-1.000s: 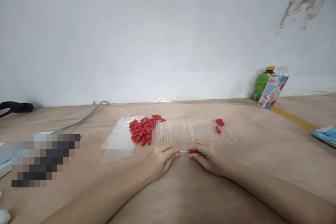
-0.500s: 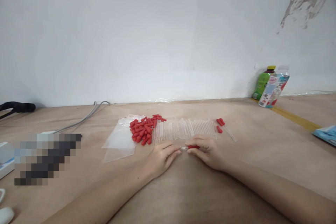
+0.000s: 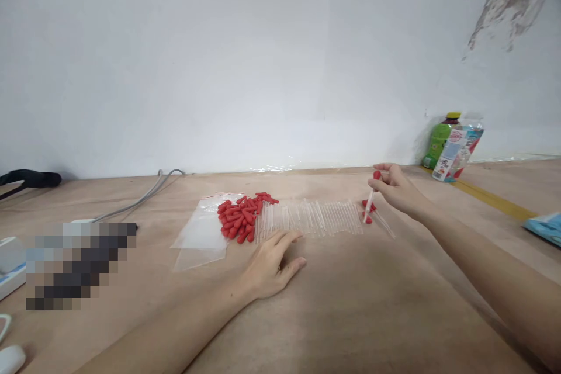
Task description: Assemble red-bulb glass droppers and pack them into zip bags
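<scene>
My right hand (image 3: 391, 184) pinches a dropper (image 3: 371, 198) by its red rubber bulb, with the clear tube pointing down. Under it lie a few red-bulbed pieces (image 3: 367, 219), one with its clear tube (image 3: 386, 227) slanting to the right. My left hand (image 3: 276, 263) rests on the table with thumb and fingers apart, holding nothing. Just beyond its fingertips, a row of clear glass tubes (image 3: 315, 217) lies side by side. A heap of red rubber bulbs (image 3: 239, 216) adjoins the row's left end.
Clear plastic bags (image 3: 199, 234) lie left of the bulbs. Further left are a grey cable (image 3: 144, 193) and a blurred-out dark object (image 3: 83, 269). Two bottles (image 3: 456, 149) stand by the wall at right, near a blue packet (image 3: 546, 225).
My right hand has moved right and away from me, carrying the dropper from between both hands. The left hand has let go of the tube, and its fingers have spread.
</scene>
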A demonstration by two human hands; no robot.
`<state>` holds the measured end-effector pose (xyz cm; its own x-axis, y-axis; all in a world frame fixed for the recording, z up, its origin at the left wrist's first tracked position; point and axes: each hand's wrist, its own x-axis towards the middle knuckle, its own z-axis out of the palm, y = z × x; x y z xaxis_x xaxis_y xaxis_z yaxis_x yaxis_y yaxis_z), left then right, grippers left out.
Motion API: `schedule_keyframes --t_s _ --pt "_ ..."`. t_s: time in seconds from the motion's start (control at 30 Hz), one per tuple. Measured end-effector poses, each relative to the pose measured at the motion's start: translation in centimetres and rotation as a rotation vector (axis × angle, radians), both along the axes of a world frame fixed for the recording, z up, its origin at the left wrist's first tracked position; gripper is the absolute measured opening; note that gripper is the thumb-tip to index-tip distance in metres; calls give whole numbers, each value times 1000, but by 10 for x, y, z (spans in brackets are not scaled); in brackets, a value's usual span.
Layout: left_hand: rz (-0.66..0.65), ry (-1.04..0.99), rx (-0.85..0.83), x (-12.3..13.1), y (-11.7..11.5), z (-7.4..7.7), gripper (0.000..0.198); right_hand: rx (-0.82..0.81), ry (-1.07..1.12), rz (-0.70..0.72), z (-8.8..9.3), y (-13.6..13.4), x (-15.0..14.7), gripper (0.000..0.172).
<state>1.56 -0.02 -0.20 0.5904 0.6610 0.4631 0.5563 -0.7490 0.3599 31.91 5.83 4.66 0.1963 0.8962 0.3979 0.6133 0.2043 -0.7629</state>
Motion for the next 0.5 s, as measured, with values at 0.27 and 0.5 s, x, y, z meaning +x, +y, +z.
schedule_keyframes --t_s 0.27,0.5 --pt "-4 29 -24 0 1 0 38 -206 -559 11 -47 26 24 39" --pt "0 38 -12 -1 1 -1 34 -205 -583 -110 -43 22 22 37"
